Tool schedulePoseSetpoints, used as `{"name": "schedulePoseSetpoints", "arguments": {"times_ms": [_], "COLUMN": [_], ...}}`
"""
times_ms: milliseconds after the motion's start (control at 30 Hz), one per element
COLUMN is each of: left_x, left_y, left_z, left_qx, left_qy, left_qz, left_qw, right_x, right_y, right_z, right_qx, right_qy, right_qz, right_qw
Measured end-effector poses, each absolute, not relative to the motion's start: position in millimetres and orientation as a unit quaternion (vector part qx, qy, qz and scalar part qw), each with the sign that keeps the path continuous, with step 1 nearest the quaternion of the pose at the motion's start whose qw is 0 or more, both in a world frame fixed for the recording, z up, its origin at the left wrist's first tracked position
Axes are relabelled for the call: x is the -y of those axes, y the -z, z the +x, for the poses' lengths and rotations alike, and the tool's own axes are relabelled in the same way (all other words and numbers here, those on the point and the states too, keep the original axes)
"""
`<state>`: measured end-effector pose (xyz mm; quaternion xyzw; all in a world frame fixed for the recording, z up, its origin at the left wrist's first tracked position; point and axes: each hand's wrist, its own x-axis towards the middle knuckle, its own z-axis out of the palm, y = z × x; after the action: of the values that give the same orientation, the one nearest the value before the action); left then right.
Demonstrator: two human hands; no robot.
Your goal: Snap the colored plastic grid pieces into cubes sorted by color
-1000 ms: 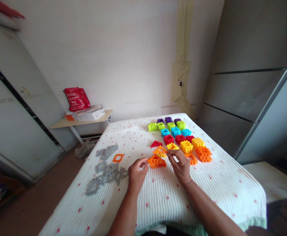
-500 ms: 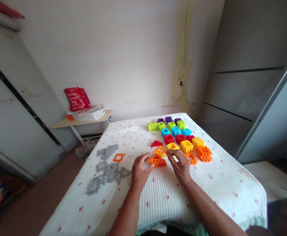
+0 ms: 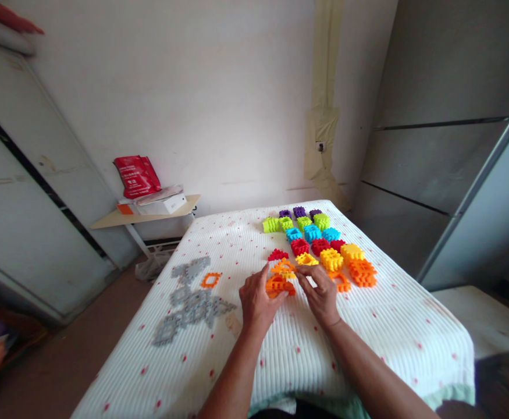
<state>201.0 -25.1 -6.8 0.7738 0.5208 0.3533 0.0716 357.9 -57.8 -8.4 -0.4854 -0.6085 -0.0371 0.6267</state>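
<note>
My left hand (image 3: 256,302) curls round the near left side of an orange stack of interlocking building tiles (image 3: 279,286), thumb along its front and fingers at its far left. My right hand (image 3: 319,292) is closed in a pinch, fingertips at the right edge of an orange triangular building tile (image 3: 283,267) that sits above the stack. A bit of yellow shows under that tile. Just beyond lies a red toothed tile (image 3: 277,255), and a yellow building block (image 3: 306,260) is past my right fingertips. Parts of the stack are hidden by my left hand.
Right of my hands stand an orange tile (image 3: 340,282), an orange block (image 3: 362,273) and yellow blocks (image 3: 331,259). Rows of red, blue (image 3: 312,233), green and purple blocks reach back. Grey tiles (image 3: 197,305) and an orange square frame (image 3: 210,280) lie left on the quilted cover (image 3: 298,361).
My left hand has moved right and closed in on the orange stack, its thumb now across the front. My right hand stays where it was.
</note>
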Motion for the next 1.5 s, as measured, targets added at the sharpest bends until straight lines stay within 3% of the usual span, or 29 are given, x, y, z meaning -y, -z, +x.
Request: {"name": "schedulePoseSetpoints", "arguments": {"times_ms": [1100, 1500], "left_x": [26, 24], "left_y": [7, 22], "left_z": [215, 182], "left_qx": [-0.544, -0.448], "left_qy": [-0.327, -0.462], "left_qz": [0.772, 0.742], "left_qw": [0.029, 0.189], "right_x": [57, 56], "right_y": [10, 10], "right_z": [357, 357], "right_qx": [0.616, 0.676], "right_qy": [0.039, 0.041], "right_qz": [-0.476, -0.474], "right_qw": [0.626, 0.563]}}
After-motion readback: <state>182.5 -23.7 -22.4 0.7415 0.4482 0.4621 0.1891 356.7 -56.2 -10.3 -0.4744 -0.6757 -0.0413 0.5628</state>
